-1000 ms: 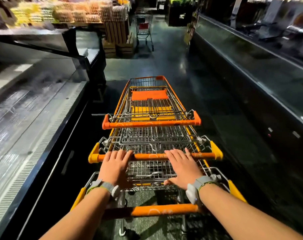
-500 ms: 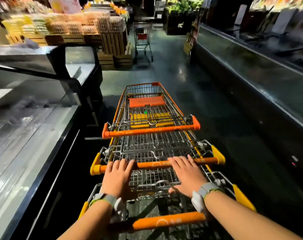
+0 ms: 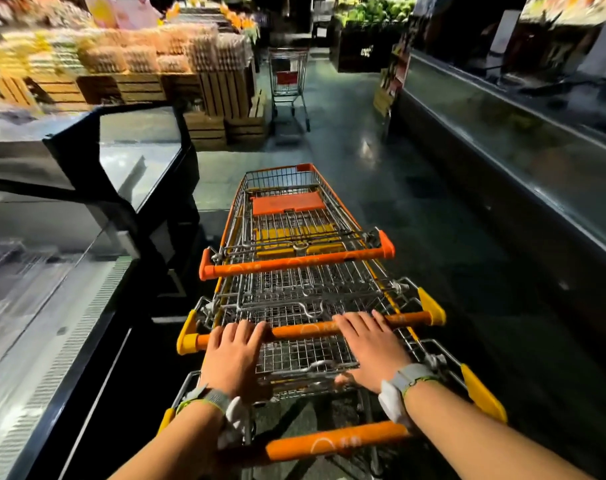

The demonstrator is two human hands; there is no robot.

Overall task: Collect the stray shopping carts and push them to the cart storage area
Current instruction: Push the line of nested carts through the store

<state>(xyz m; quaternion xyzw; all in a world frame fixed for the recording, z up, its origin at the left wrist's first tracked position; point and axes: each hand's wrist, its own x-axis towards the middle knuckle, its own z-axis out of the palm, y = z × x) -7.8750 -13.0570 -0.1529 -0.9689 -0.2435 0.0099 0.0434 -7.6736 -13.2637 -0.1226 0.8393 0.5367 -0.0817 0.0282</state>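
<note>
- My left hand (image 3: 233,358) lies flat on the wire back of the middle cart, fingers (image 3: 241,332) straight and spread a little, their tips reaching over the middle handle (image 3: 301,331).
- My right hand (image 3: 370,349) lies the same way further right, palm down, fingers (image 3: 358,322) straight across that same orange bar; neither hand is curled round anything.
- A grey band with a white block sits on each wrist: left band (image 3: 211,398), right band (image 3: 407,375).
- Under my forearms runs the near handle (image 3: 336,441), orange with yellow ends.
- The three nested carts (image 3: 294,282) point straight away from me down the aisle, the far one's orange handle (image 3: 294,261) beyond my fingertips and an orange flap in its basket.
- The dark, shiny floor (image 3: 398,209) stretches ahead.
- A glass chiller case (image 3: 52,271) runs along the left, just beside the carts; a long dark case (image 3: 519,174) runs along the right.
- Far ahead, one stray cart (image 3: 289,81) with a red panel stands alone beside wooden crates (image 3: 225,109) stacked with egg trays.
</note>
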